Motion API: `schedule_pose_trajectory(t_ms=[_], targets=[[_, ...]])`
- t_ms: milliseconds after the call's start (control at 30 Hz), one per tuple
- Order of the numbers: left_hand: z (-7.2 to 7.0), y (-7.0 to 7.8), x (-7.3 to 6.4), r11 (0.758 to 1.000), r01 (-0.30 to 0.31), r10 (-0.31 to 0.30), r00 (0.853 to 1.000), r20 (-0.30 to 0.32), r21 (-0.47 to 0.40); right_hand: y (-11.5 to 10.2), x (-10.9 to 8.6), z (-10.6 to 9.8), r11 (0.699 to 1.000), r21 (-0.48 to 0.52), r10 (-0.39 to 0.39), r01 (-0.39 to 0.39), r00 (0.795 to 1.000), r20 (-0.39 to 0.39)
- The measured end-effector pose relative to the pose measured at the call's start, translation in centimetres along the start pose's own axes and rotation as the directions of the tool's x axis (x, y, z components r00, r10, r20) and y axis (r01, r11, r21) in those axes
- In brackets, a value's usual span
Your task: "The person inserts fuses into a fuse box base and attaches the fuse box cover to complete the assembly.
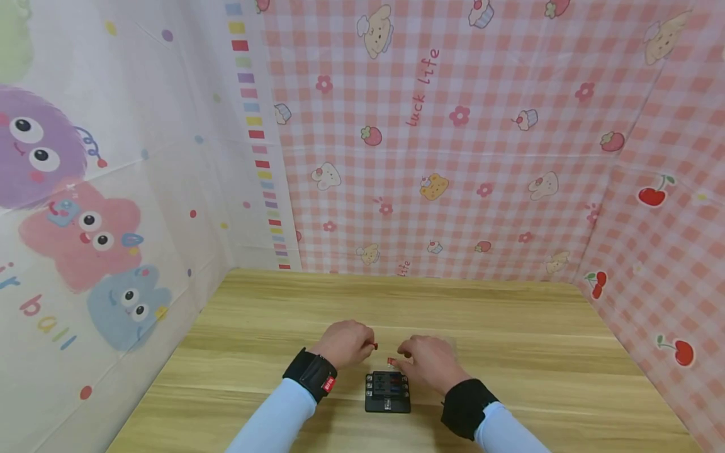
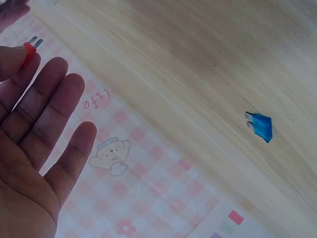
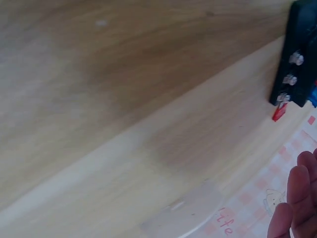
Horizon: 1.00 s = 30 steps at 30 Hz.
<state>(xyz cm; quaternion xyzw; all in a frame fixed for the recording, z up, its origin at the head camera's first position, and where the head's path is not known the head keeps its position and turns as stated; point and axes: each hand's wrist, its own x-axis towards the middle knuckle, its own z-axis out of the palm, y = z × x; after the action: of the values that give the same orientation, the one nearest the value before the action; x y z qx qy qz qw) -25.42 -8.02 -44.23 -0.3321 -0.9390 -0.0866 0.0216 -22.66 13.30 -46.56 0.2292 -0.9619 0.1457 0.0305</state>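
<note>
While pinching a red blade fuse (image 2: 28,55) in the left hand (image 1: 347,344), holding the right hand (image 1: 432,362) near the far side of a black fuse block (image 1: 399,404).
Clamped on the red blade fuse with left thumb and forefinger, above the surface (image 1: 255,352), baring both metal prongs (image 2: 38,43); straightens the other left fingers (image 2: 62,106), clear of it. Holds right thumb and forefinger apart, close by a second red blade fuse (image 1: 391,362) at the block's far edge; cannot tell whether touching it. Shows silver terminals (image 3: 290,80) along the block's side. In the left wrist view, shows a blue blade fuse (image 2: 261,127) lying on the wood, well apart from the fingers; in the right wrist view, a clear plastic piece (image 3: 185,213) near pink-checked cloth (image 1: 481,151).
</note>
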Motion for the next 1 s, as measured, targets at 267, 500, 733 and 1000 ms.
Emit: schedule_pose_trajectory(t_ms=[267, 500, 733, 1000], targets=[[-0.1, 0.1, -0.1, 1.000, 0.004, -0.004, 1.000, 0.008, -0.020, 1.0, -0.7, 0.3, 1.000, 0.010, 0.021, -0.022, 0.996, 0.091], [0.0, 0.3, -0.1, 0.999, 0.012, -0.011, 1.000, 0.021, -0.038, 1.3, -1.2, 0.5, 0.999, -0.024, -0.032, 0.036, 0.988, 0.152], [0.2, 0.6, -0.2, 0.999, 0.016, -0.015, 1.000, 0.026, -0.040, 1.3, -1.4, 0.6, 0.999, 0.013, -0.045, 0.044, 0.981, 0.187], [0.6, 0.8, -0.1, 1.000, 0.016, -0.015, 0.999, 0.045, -0.023, 1.1, -1.5, 0.9, 0.999, 0.029, -0.043, 0.038, 0.981, 0.188]])
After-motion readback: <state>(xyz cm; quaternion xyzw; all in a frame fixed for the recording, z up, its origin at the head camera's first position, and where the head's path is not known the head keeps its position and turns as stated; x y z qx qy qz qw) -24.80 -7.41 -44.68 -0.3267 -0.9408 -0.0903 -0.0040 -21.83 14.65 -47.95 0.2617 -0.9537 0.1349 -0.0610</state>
